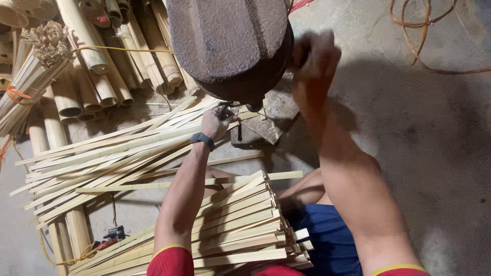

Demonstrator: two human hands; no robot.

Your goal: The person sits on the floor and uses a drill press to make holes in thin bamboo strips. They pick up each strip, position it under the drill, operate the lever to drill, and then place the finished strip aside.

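The big rusty machine head (230,43) is looming over the floor (434,153), right hand (313,56) wrapping its grip closed around a handle at its side. Left hand (217,121) is pinching one bamboo strip (153,134) beneath it, atop a spread pile; a second stack of strips (240,225) is lying nearer the knees

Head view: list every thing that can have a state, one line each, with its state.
left hand: fingers closed on a bamboo strip under the machine
right hand: raised, blurred, gripping at the machine's side
machine: rusty, overhanging its base
loose bamboo strips: fanned out on the floor
stacked strips: piled flat, ends aligned
bamboo tubes: whole, lying side by side
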